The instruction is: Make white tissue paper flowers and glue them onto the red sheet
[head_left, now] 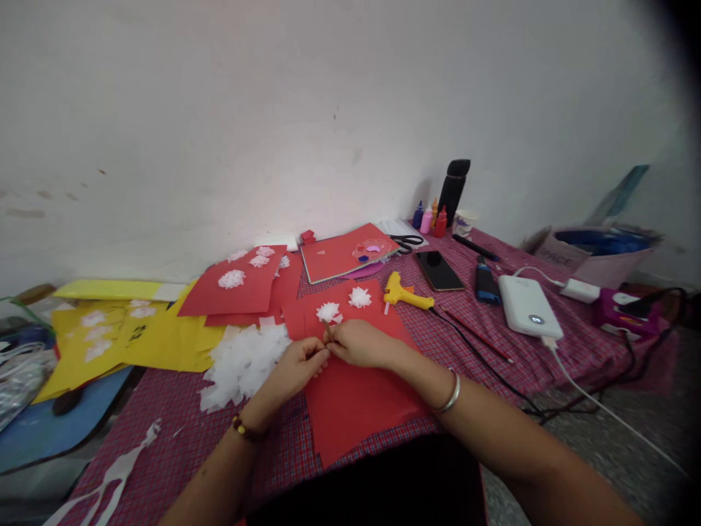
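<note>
My left hand (302,363) and my right hand (357,343) meet over a sheet of red paper (355,409), fingertips pinched together. A small brownish bit shows at the right fingertips; what either hand grips is too small to tell. Just beyond the fingers, a white paper flower (328,313) lies on the red sheet, with another white flower (360,296) to its right. Beside my left hand spreads a pile of white paper pieces (241,365). A yellow glue gun (405,294) rests at the sheet's right edge.
Red sheets with white flowers (233,292) and yellow sheets (158,340) lie left. Behind are a decorated red card (345,252), scissors (406,241) and paint bottles (426,220). A phone (439,270), red pencil (482,337), white power bank (529,307) and cables occupy the right.
</note>
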`<state>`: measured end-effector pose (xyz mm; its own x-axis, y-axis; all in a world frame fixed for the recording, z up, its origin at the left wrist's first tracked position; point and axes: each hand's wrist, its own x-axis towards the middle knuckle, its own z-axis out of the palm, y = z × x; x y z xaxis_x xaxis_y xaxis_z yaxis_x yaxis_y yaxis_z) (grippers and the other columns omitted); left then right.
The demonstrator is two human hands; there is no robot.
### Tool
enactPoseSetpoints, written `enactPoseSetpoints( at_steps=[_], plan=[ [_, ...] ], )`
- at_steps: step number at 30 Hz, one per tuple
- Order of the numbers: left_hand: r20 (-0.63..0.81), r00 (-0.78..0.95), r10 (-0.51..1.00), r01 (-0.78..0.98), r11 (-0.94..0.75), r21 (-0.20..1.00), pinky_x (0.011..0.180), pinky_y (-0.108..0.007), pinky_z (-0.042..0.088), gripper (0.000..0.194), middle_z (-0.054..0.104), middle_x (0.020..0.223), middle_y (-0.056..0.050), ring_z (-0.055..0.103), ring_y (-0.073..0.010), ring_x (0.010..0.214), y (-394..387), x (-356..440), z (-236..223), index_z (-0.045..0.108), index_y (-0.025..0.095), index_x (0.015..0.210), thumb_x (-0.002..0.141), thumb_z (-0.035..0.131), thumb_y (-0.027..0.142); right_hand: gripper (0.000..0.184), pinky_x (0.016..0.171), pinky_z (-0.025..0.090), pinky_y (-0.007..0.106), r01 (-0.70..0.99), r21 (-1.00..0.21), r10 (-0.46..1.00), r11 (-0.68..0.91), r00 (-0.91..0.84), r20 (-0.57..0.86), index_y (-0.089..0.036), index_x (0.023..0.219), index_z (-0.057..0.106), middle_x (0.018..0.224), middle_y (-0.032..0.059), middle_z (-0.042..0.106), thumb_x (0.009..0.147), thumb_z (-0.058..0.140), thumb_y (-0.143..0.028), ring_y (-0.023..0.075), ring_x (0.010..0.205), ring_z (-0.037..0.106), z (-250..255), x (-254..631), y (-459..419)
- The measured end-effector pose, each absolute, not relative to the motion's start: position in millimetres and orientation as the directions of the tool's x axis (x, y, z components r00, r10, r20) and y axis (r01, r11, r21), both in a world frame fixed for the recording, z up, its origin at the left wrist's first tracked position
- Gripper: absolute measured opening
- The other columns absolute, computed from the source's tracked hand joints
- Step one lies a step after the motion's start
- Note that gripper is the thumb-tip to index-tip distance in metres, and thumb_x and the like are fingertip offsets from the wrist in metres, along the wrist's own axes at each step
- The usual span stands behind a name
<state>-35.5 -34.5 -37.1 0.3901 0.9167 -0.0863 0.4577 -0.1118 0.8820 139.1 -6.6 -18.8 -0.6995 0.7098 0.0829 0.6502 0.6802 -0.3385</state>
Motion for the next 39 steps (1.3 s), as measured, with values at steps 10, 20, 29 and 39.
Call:
enactPoseSetpoints(
  at_steps=[10, 20, 29, 39],
  plan=[
    [-0.089, 0.398, 0.913, 0.486, -0.128, 0.865, 0.053, -0.024, 0.036, 0.021, 0.051, 0.061, 0.002, 0.046, -0.0119, 0.055, -34.1, -35.3, -38.2, 0.052, 0.016, 0.071, 0.081, 0.046, 0.033, 0.022, 0.063, 0.035, 0.024, 0.65, -0.302, 0.698, 0.697, -0.711, 0.08, -0.015, 0.09, 0.064, 0.085, 0.0076, 0.069, 0.087, 0.043, -0.022, 0.0156, 0.075, 0.061, -18.8, 139.8, -6.5],
    [-0.04, 0.41, 0.911, 0.557, -0.215, 0.802, 0.053, -0.023, 0.032, 0.019, 0.047, 0.061, 0.003, 0.044, -0.0119, 0.057, -35.3, -35.6, -37.9, 0.05, 0.017, 0.068, 0.081, 0.044, 0.029, 0.022, 0.063, 0.035, 0.023, 0.637, -0.309, 0.69, 0.706, -0.718, 0.095, -0.015, 0.089, 0.064, 0.084, 0.0071, 0.069, 0.087, 0.043, -0.022, 0.0149, 0.075, 0.06, -18.6, 139.9, -6.9],
    [-0.016, 0.406, 0.914, 0.6, -0.253, 0.759, 0.053, -0.023, 0.031, 0.017, 0.048, 0.06, 0.003, 0.044, -0.0123, 0.057, -36.9, -36.2, -35.7, 0.05, 0.017, 0.067, 0.08, 0.044, 0.027, 0.022, 0.064, 0.036, 0.024, 0.644, -0.318, 0.697, 0.696, -0.713, 0.083, -0.015, 0.09, 0.064, 0.085, 0.0078, 0.069, 0.086, 0.043, -0.022, 0.0162, 0.077, 0.061, -18.8, 139.7, -6.6],
    [0.019, 0.419, 0.908, 0.633, -0.307, 0.711, 0.056, -0.023, 0.032, 0.02, 0.053, 0.064, 0.001, 0.046, -0.0132, 0.061, -37.2, -35.8, -35.0, 0.051, 0.017, 0.068, 0.082, 0.044, 0.028, 0.022, 0.064, 0.036, 0.023, 0.635, -0.322, 0.691, 0.703, -0.716, 0.096, -0.015, 0.088, 0.065, 0.085, 0.0079, 0.069, 0.086, 0.044, -0.021, 0.0152, 0.075, 0.061, -19.1, 139.7, -6.9]
  ],
)
